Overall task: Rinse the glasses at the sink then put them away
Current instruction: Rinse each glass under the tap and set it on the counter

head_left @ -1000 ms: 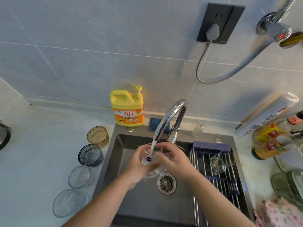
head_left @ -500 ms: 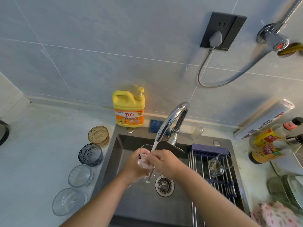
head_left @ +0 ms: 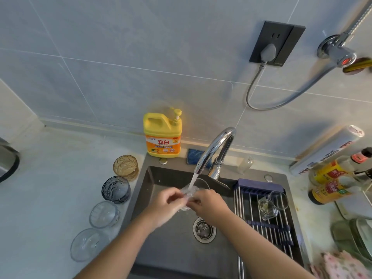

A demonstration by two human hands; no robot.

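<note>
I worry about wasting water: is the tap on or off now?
On. A white stream falls from the tap onto the clear glass held by the left hand and right hand.

Large pale grey wall tiles [head_left: 141,47] rise behind a light surface [head_left: 50,188]. A black socket [head_left: 281,37] holding a grey plug [head_left: 267,52] sits far right.

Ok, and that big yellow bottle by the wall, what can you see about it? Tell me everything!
The yellow bottle looks like plastic, squarish, with a carry handle moulded into its top left and a yellow pump on the top right. An orange label with red characters covers its lower half. It stands upright on the ledge behind the sink, close to the tiled wall. A blue pad lies just to its right, not touching.
</note>
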